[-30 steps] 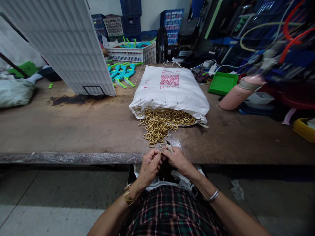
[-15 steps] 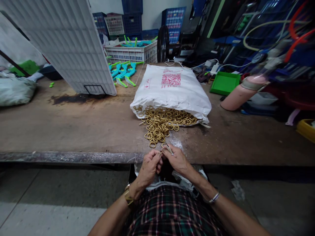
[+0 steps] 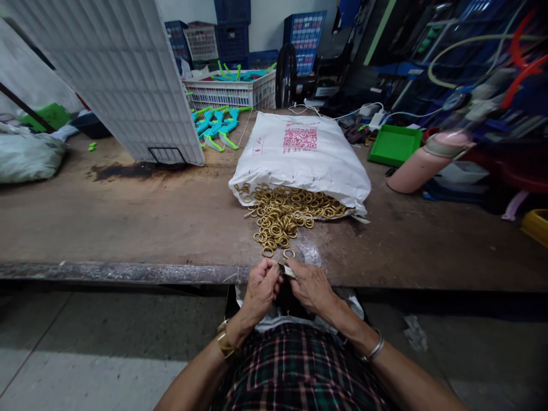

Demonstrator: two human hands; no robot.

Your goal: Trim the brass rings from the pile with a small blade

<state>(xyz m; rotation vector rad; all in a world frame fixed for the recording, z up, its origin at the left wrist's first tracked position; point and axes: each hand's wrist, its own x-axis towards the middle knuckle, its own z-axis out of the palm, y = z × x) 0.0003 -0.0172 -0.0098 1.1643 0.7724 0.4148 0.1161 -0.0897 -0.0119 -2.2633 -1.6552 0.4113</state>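
My left hand (image 3: 262,286) is closed in a pinch, and a bit of gold shows at its fingertips, seemingly the edge of a gold ring mostly hidden by the fingers. Close beside it, my right hand (image 3: 311,285) grips a small knife-like tool (image 3: 289,272) with a pale body and a dark end that points at the left fingertips. Both hands are at the table's front edge. Just beyond them lies a loose gold ring (image 3: 289,254), near a heap of gold rings (image 3: 280,222) spilling from the mouth of a white woven sack (image 3: 299,154).
Left of the sack, a white ribbed panel (image 3: 141,85) stands on the wooden table (image 3: 128,228). Behind are turquoise-and-green plastic parts (image 3: 218,125) and a white crate (image 3: 231,94). To the right are a green tray (image 3: 394,145) and a pink bottle (image 3: 413,168).
The tool in my right hand has turned, its dark end now toward my left fingertips. The loose ring beside the right fingers now lies uncovered. The view has shifted slightly.
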